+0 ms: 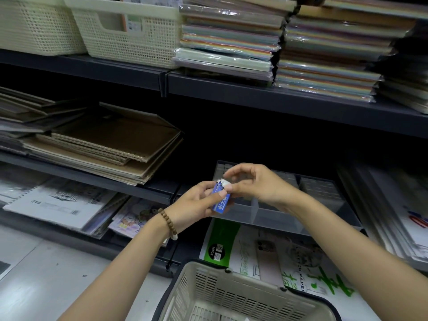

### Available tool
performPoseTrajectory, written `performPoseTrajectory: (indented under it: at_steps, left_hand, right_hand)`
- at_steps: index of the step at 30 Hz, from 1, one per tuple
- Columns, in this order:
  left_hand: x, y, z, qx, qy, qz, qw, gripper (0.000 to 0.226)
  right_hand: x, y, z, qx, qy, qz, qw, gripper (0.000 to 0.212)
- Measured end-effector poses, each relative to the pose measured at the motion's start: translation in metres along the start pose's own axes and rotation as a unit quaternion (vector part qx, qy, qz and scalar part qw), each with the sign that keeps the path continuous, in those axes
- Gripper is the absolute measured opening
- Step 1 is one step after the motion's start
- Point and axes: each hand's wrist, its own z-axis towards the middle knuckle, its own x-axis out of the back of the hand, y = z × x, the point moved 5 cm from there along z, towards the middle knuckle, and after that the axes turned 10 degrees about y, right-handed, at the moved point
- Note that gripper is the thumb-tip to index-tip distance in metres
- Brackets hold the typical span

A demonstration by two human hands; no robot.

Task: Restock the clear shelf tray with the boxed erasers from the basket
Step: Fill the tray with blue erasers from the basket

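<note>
1. Box [220, 203], blue with a white top end, sits in mid-air in front of the tray's [278, 220] left part, above the basket [231, 295] and well clear of it.
2. The left hand [196, 202] grips the box from the left. Its fingers curl behind the box and its thumb lies across the blue front face.
3. The right hand [257, 181] reaches in from the right. Its thumb and forefinger pinch the white top end, and the other fingers arch loosely above.
4. The tray is clear plastic with dividers and rests on the lower shelf just behind both hands. Its rear compartments hold rows of small pale packs.
5. The basket is cream with slotted walls and a dark rim, and stands at the bottom edge below the forearms.
6. A bead bracelet [168, 222] circles the left wrist.
7. A sketch paper pack [289, 258] with green print lies between tray and basket.
8. Brown notebooks [111, 140] are stacked on the shelf to the left.
9. Wrapped coloured paper [231, 38] is piled on the top shelf, beside two cream bins [129, 31].
</note>
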Motion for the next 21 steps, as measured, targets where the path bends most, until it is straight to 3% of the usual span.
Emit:
performPoseTrajectory:
  at_steps: [6, 9, 11, 14, 18, 21]
  left_hand:
    - [0.004, -0.002, 0.011, -0.031, -0.001, 0.043, 0.999, 0.053]
    - [0.005, 0.004, 0.021, -0.096, 0.024, 0.12, 0.988, 0.046]
    - [0.014, 0.006, 0.029, -0.136, 0.081, 0.158, 0.975, 0.048]
    - [0.038, -0.002, 0.037, -0.144, 0.145, 0.243, 0.948, 0.063]
    - [0.044, -0.033, 0.043, -0.059, 0.07, 0.318, 0.944, 0.095]
    - [0.039, -0.039, 0.045, -0.073, 0.06, 0.314, 0.945, 0.084]
  right_hand:
    - [0.003, 0.001, -0.001, -0.031, -0.063, 0.041, 0.997, 0.025]
    - [0.013, 0.006, 0.006, -0.024, -0.023, 0.037, 0.999, 0.031]
    - [0.021, 0.012, 0.011, -0.005, 0.016, 0.014, 1.0, 0.033]
    - [0.03, 0.026, 0.019, 0.023, 0.07, -0.064, 0.995, 0.032]
    - [0.021, 0.048, 0.029, 0.027, 0.062, -0.276, 0.959, 0.047]
    - [0.003, 0.051, 0.034, 0.041, 0.073, -0.293, 0.952, 0.049]
